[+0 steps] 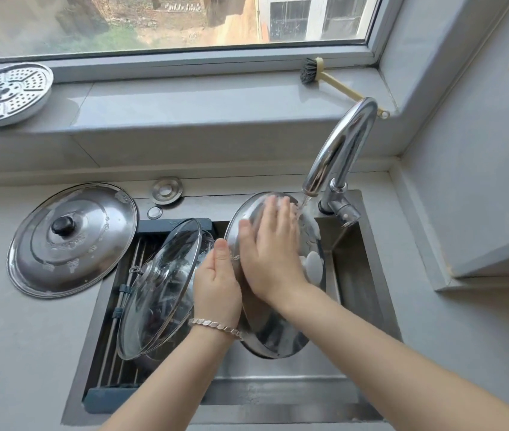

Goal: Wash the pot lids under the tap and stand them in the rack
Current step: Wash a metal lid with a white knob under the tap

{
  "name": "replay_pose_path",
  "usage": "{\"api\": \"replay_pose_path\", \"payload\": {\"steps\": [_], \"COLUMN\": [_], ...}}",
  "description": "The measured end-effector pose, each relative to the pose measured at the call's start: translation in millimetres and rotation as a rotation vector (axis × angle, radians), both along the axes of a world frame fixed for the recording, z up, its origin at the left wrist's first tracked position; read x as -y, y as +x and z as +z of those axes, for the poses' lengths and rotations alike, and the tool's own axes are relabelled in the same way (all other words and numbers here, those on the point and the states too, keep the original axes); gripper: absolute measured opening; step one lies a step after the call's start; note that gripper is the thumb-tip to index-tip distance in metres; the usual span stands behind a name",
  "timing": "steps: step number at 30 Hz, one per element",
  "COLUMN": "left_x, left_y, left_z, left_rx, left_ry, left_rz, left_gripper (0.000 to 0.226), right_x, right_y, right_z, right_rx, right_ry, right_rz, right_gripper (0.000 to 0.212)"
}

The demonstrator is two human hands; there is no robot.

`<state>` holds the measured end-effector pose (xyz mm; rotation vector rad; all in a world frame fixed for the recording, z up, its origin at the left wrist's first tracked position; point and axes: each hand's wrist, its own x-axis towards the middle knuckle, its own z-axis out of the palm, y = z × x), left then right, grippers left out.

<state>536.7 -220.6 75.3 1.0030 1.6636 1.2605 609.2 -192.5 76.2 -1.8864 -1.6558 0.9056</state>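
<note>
A steel pot lid stands tilted on edge over the sink, its top under the running tap. My left hand grips its left rim. My right hand lies flat on the lid's soapy inner face, fingers spread near the water stream. A glass lid leans upright in the rack on the sink's left side. A large steel lid with a black knob lies flat on the counter to the left.
A perforated steamer plate rests on the window sill at far left, a dish brush at its right. The steel sink has a wall close on the right. A small round steel cap sits behind the rack.
</note>
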Motion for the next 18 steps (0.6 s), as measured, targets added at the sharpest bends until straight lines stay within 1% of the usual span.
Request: {"api": "replay_pose_path", "payload": {"steps": [1,2,3,4,6,7,8,9,11,12,13,14,16,17,18], "left_x": [-3,-5,-5,-5,-1,-1,-1,-2,-4,-4,-3,-1,5,8,11], "left_y": [-2,-3,-5,-6,-5,-5,-4,-3,-4,-5,-6,-8,-8,-8,-6], "left_z": [0,-1,-1,-1,0,-2,-1,-1,1,0,1,1,4,3,3], "left_rx": [0.045,0.062,0.055,0.034,-0.005,-0.017,-0.020,-0.019,0.022,0.030,0.014,-0.021,-0.090,-0.113,-0.112], "left_ry": [0.008,0.019,0.032,0.047,0.069,0.071,0.069,0.062,0.055,0.058,0.071,0.089,0.131,0.146,0.147], "left_rz": [0.009,0.003,-0.012,-0.025,-0.054,-0.065,-0.066,-0.051,-0.014,-0.011,-0.013,-0.014,-0.046,-0.069,-0.078], "left_gripper": [0.041,0.040,0.041,0.045,0.058,0.061,0.060,0.057,0.049,0.048,0.049,0.050,0.053,0.053,0.054], "right_x": [12,15,7,-7,-35,-39,-35,-26,-4,-1,-7,-20,-48,-52,-48], "right_y": [-5,-4,0,6,24,27,23,14,-4,-5,1,9,33,38,36], "right_z": [4,5,3,2,8,11,15,18,18,16,10,2,-5,-8,-7], "right_rx": [0.037,0.048,0.043,-0.003,-0.171,-0.226,-0.212,-0.159,-0.089,-0.077,-0.074,-0.123,-0.290,-0.318,-0.288], "right_ry": [0.079,0.119,0.123,0.064,-0.168,-0.242,-0.271,-0.238,-0.111,-0.064,-0.031,-0.080,-0.354,-0.448,-0.465], "right_rz": [0.105,0.143,0.110,0.012,-0.274,-0.344,-0.328,-0.244,-0.033,0.006,-0.030,-0.126,-0.374,-0.436,-0.436], "right_gripper": [0.080,0.084,0.085,0.082,0.073,0.071,0.070,0.071,0.076,0.078,0.079,0.080,0.086,0.089,0.088]}}
